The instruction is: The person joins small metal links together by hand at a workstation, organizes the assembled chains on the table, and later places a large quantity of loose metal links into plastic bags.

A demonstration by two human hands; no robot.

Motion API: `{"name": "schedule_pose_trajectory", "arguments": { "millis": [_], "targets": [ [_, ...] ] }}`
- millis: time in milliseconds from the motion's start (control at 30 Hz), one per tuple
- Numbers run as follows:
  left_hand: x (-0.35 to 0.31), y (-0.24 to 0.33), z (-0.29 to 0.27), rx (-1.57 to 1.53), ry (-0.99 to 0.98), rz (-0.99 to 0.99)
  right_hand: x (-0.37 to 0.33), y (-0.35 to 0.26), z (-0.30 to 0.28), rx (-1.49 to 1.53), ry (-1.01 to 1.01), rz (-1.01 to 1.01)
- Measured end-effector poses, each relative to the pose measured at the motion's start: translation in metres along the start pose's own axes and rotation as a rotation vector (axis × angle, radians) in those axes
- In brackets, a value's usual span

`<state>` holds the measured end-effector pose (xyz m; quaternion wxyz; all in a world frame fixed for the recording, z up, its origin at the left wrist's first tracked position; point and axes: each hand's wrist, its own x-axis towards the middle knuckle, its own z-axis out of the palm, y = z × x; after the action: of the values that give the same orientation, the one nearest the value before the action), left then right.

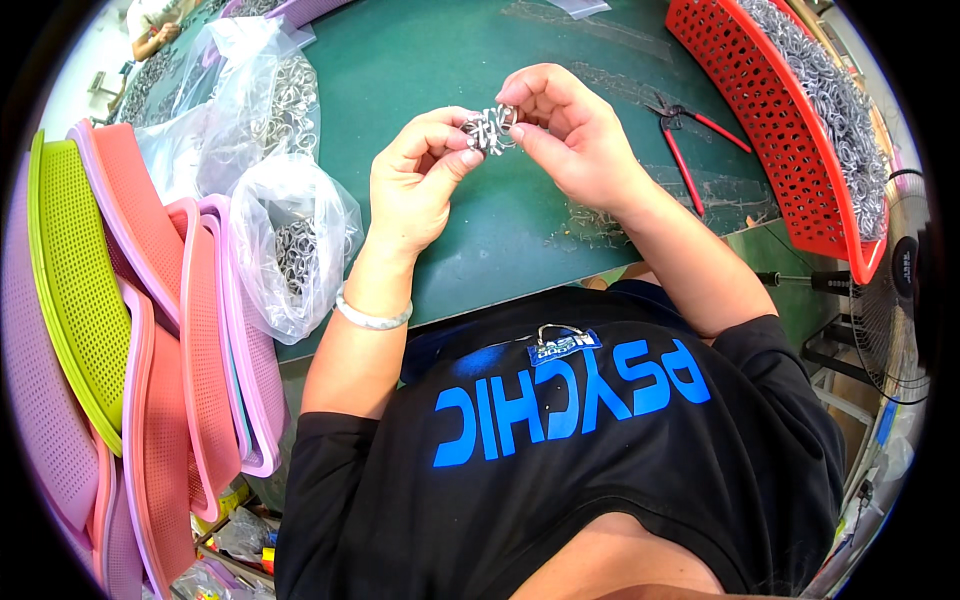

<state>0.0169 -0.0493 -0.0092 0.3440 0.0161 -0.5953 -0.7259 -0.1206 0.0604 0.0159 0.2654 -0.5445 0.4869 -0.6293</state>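
Above the green table (480,240), both of my hands meet over a small bunch of silver metal rings (487,131). My left hand (412,180) is closed around the bunch, thumb against fingertips, with the pieces sticking out toward the right. From the other side, my right hand (585,145) pinches a ring at the bunch's edge between thumb and fingers. Whether that ring is apart from the others I cannot tell. Pliers with red handles (674,125) lie spread on the table to the right of my right hand.
A red perforated basket (770,140) heaped with metal rings stands at the right. Clear plastic bags (335,205) with rings sit left of my left arm. Stacked plastic baskets (165,420) fill the left side. A fan (895,300) stands far right; another person's hand (160,38) shows far left.
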Motion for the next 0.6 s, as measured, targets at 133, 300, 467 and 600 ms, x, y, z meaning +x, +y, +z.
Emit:
{"name": "schedule_pose_trajectory", "arguments": {
  "millis": [133, 300, 467, 600],
  "targets": [
    [0.0006, 0.0011, 0.0010, -0.018, 0.000, 0.006, 0.0000, -0.0012, -0.0009, -0.123, -0.004, -0.072],
    [0.0010, 0.0042, 0.0012, -0.032, 0.005, -0.022, 0.0002, -0.0066, -0.0025, -0.260, -0.018, -0.155],
    [0.0010, 0.0041, -0.0002, -0.055, -0.012, -0.026, 0.0041, -0.0081, 0.0022, -0.319, 0.103, -0.311],
    [0.0007, 0.0046, 0.0023, -0.126, -0.002, -0.026, 0.0040, -0.0081, 0.0023, -0.323, 0.099, -0.313]
  ]
}}
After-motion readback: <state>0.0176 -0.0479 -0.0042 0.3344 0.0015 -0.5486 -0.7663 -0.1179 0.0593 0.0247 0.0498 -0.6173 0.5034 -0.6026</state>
